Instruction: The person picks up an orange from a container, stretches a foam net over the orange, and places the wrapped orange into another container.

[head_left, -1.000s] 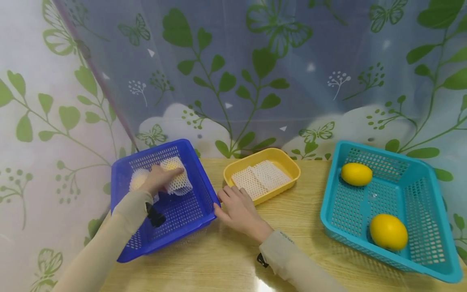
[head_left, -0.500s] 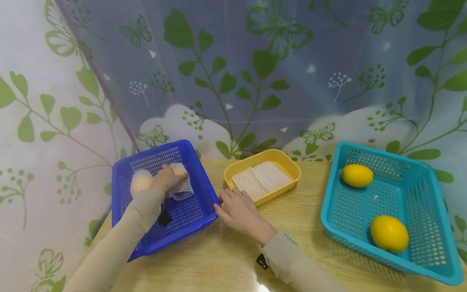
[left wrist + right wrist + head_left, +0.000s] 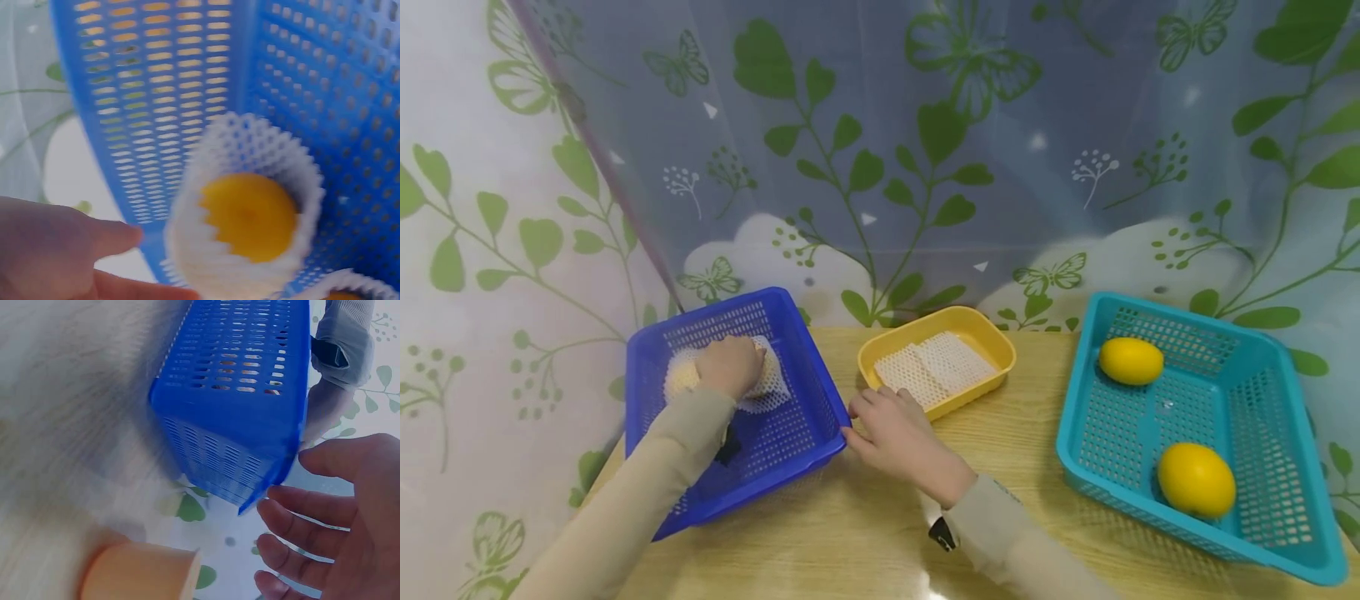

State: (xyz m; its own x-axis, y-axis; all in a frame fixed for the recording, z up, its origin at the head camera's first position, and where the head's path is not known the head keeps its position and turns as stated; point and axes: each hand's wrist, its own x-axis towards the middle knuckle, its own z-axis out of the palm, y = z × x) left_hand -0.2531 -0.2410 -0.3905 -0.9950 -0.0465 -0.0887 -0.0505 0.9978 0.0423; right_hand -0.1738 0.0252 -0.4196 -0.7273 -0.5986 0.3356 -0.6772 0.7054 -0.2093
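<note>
My left hand [image 3: 730, 365] is inside the blue basket [image 3: 790, 467], over two yellow fruits in white foam nets. One netted fruit [image 3: 682, 375] lies left of the hand; the other netted fruit [image 3: 772, 387] is partly covered by it. In the left wrist view, thumb and a finger extend apart, a fingertip right at the lower edge of a foam net [image 3: 194, 250] whose open end bares the fruit. My right hand [image 3: 895, 433] rests at the basket's right front corner. Its thumb touches the rim and its other fingers are loosely bent, seen in the right wrist view.
A small yellow tray [image 3: 936, 407] with flat foam nets [image 3: 936, 365] stands behind the right hand. A teal basket [image 3: 1157, 521] at the right holds two bare yellow fruits, one at the back [image 3: 1131, 361] and one in front [image 3: 1197, 481]. A patterned curtain [image 3: 880, 167] hangs behind the table.
My left hand shifted right over the right netted fruit, then came back left a little, its thumb no longer pointing right. The right hand has stayed at the basket corner.
</note>
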